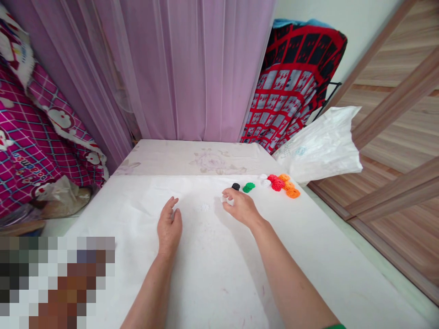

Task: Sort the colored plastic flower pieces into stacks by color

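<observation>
My left hand [169, 226] is over the white tabletop, its fingers loosely curved and apart, with nothing in it. My right hand [241, 206] has its thumb and fingers bent around a small white crocheted piece [223, 199], which is hard to make out against the white cloth. Between my hands, a flat white lacy piece [203, 207] lies on the table. Just beyond my right fingers is a black crocheted piece [235, 186], with a green one [248, 187] to its right.
Farther right lie white [265, 182], red [277, 183] and orange [292, 193] crocheted pieces. A white plastic bag [322, 146] stands at the table's right edge. Purple curtains [192, 68] hang behind the table [206, 283]. A pixelated patch covers the lower left corner.
</observation>
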Demonstrator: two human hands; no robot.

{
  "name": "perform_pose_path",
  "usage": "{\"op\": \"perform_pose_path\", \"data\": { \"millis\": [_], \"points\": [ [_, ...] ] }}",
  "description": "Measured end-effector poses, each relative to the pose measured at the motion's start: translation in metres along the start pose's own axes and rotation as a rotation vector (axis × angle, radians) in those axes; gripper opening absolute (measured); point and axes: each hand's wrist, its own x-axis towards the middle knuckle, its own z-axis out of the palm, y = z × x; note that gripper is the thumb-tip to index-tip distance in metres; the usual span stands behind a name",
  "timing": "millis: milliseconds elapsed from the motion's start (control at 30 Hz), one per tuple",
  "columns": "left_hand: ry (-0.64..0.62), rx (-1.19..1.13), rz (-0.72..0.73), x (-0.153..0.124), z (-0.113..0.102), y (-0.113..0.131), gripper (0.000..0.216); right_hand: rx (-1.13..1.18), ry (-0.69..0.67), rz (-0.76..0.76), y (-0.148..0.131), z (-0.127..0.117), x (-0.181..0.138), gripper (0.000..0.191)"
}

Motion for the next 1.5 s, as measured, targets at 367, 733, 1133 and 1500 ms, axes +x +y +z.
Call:
{"op": "perform_pose_path", "data": {
  "millis": [367,733,1133,1500],
  "points": [
    [0.003,0.012,-0.005,-0.001,0.0,0.0,0.034,-0.123,-0.058,0.018,0.027,-0.02,-0.026,0.029],
    [0.001,0.008,-0.002,-0.001,-0.001,0.0,0.034,-0.221,-0.098,-0.044,0.022,-0.016,-0.02,0.035],
    [0.015,-0.03,0.009,-0.001,0.001,0.001,0.033,-0.292,-0.173,-0.228,-0.028,0.018,0.01,0.03],
    [0.01,-0.018,0.021,-0.001,0.0,0.001,0.032,-0.218,-0.128,-0.175,-0.032,0.031,0.015,0.044]
  ]
}}
